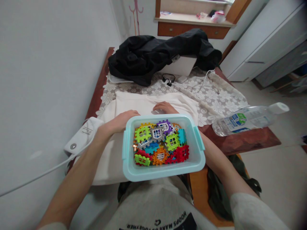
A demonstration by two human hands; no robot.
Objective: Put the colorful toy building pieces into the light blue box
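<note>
A light teal plastic bin (200, 153) stands in front of my body, with several interlocking plastic blocks (160, 156) in green, red, orange, purple, grey and blue inside. Behind its far left corner my left hand (128, 117) lies on the white cloth (129, 100), fingers stretched out and partly hidden by the rim. Beyond the far rim, my right hand (165, 107) has its fingers bent over a small greyish, see-through thing (157, 111) that I cannot make out. The bin covers part of both hands.
A clear water bottle (249, 119) is at the table's right. A white box-shaped device (82, 135) with a cable sits at the left by the wall. Black clothing (153, 52) covers part of a laptop (179, 65) at the back, near black earphones (168, 80).
</note>
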